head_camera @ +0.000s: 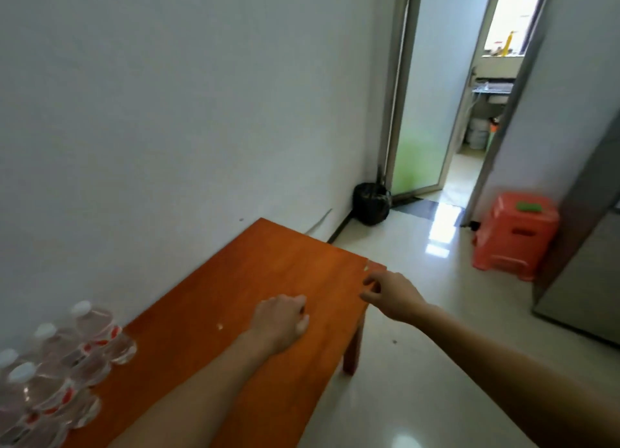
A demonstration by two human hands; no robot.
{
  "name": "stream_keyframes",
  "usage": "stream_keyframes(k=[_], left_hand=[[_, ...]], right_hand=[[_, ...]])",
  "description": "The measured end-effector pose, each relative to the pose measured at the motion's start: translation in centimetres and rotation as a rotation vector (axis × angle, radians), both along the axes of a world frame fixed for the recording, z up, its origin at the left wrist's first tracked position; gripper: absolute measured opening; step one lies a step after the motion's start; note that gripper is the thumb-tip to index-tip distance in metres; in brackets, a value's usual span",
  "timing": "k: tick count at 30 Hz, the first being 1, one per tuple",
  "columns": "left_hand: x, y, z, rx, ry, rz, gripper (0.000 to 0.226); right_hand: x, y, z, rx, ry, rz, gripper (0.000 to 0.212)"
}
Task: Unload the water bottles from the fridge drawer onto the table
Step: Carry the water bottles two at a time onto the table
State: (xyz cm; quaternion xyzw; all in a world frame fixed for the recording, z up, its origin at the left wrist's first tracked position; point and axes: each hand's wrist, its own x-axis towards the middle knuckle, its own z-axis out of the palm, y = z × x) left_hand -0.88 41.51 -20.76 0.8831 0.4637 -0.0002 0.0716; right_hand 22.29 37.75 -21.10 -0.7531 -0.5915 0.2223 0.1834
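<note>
We have a cluster of water bottles [67, 357] standing at the table's [268, 263] near end, our left hand [281, 320] and right hand [389, 295] hang loosely curled and empty over the table's far end, and the fridge drawer is out of view, so what's left we cannot tell.

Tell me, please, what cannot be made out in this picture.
- Water bottles, head view: blurred and cut by the left edge, so no count.
- Fridge, head view: cut by the right edge; its drawer is not seen.
- Left hand, head view: its back hides the palm.
</note>
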Motion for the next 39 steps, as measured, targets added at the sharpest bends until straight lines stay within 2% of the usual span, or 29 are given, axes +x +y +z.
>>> stream_keyframes(k=[4,10,19,29,35,39], left_hand=[[13.8,-0.9,-0.7,-0.075,-0.062,-0.112,0.016],[29.8,-3.2,-1.5,-0.094,-0.069,-0.283,0.027],[49.8,0.9,-2.9,-0.027,0.025,-0.478,0.029],[74.4,7.4,-0.8,-0.027,-0.021,-0.752,0.023],[86.4,6.1,-1.1,-0.067,-0.016,-0.916,0.021],[94.5,4.9,-2.2,-0.06,0.011,-0.933,0.025]], right_hand=[[13.2,-4.6,0.0,-0.032,-0.044,-0.175,0.033],[29.2,-10.5,0.3,-0.059,-0.037,-0.361,0.035],[45.8,-12.6,-2.6,-0.075,-0.006,-0.601,0.034],[65.6,-11.2,-0.2,-0.006,-0.002,-0.919,0.033],[74.8,-14.2,-1.5,-0.01,0.049,-1.055,0.033],[82.4,-16.2,-2.9,-0.029,0.039,-1.076,0.03]])
